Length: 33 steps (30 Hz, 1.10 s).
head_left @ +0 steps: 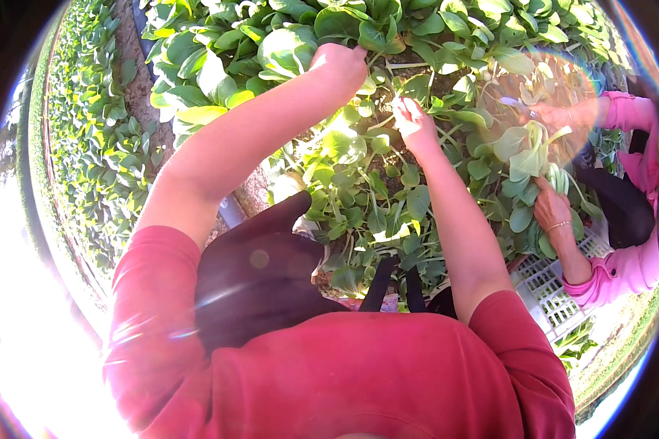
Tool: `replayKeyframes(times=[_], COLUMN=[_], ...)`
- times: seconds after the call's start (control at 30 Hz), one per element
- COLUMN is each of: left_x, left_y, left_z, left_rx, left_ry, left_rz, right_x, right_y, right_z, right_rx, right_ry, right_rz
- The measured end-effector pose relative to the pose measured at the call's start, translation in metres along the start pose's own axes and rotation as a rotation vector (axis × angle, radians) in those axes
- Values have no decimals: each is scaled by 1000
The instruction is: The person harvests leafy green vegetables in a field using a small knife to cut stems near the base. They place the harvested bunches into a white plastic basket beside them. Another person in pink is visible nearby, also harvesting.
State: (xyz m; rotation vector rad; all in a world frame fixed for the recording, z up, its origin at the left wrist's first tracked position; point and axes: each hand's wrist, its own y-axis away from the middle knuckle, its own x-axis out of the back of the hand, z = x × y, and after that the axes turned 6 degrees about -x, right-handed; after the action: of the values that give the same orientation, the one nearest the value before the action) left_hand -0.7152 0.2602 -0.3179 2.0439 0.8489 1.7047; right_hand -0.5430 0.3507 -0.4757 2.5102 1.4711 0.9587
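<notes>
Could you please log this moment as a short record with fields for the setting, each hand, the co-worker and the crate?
Setting: bed of leafy green plants in sunlight, soil between rows
Left hand: reaching into the large leaves, fingers hidden among them
Right hand: among stems and leaves; grip unclear
Co-worker: pink sleeve at the right, a hand on a bunch of cut greens
Crate: white slatted crate under the co-worker's arm

I wear a red short-sleeved shirt, its sleeves ending above my elbows, so both forearms are bare. My left hand and right hand are bare too, without gloves.
</notes>
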Motion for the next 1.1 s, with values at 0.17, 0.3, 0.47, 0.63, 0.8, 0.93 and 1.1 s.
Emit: replayKeyframes(times=[0.17,0.3,0.47,0.63,0.8,0.93,1.1], left_x=[-25,-62,-76,-80,-94,-92,-96], left_y=[14,26,27,24,37,38,36], left_z=[-10,-19,-24,-26,-30,-31,-27], left_rx=[14,8,24,28,74,66,80], left_ry=[59,169,220,325,438,484,500], left_rz=[62,292,323,324,331,332,358], right_x=[0,-3,-6,-18,-9,-6,-33], right_y=[-15,-23,-34,-58,-50,-52,-59], right_z=[-17,-13,10,58,-10,-5,0], right_rx=[-144,-85,-16,-65,-19,9,63], right_ry=[202,352,433,121,303,320,374], right_rz=[-14,-47,-86,-174,-217,-289,-220])
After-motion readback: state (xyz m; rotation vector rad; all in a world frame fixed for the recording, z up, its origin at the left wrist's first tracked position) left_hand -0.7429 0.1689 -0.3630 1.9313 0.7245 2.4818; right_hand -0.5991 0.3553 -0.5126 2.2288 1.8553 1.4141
